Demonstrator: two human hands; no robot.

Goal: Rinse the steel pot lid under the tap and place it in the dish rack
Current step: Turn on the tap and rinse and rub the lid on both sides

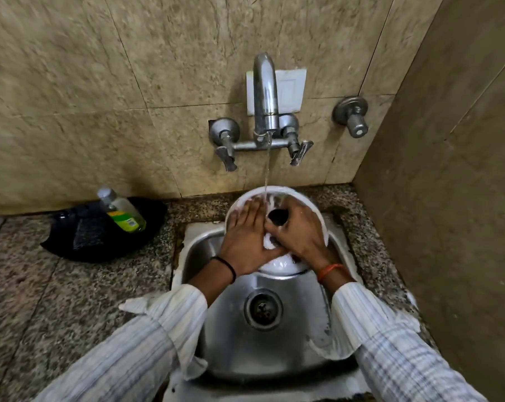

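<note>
The round steel pot lid [283, 264] is held over the back of the sink, shining white with water and foam. Its black knob [277, 217] shows between my hands. A thin stream of water [267, 169] falls from the tap [265, 94] onto the lid's far part. My left hand [245, 239] lies flat on the lid's left side, fingers spread. My right hand [299, 232] curls around the knob and grips the lid's right side. No dish rack is in view.
The steel sink [233, 343] with its drain [263, 309] lies below my forearms. A black tray [100, 227] with a bottle of green liquid [123, 211] stands on the granite counter [57, 300] at the left. Tiled walls close the back and right.
</note>
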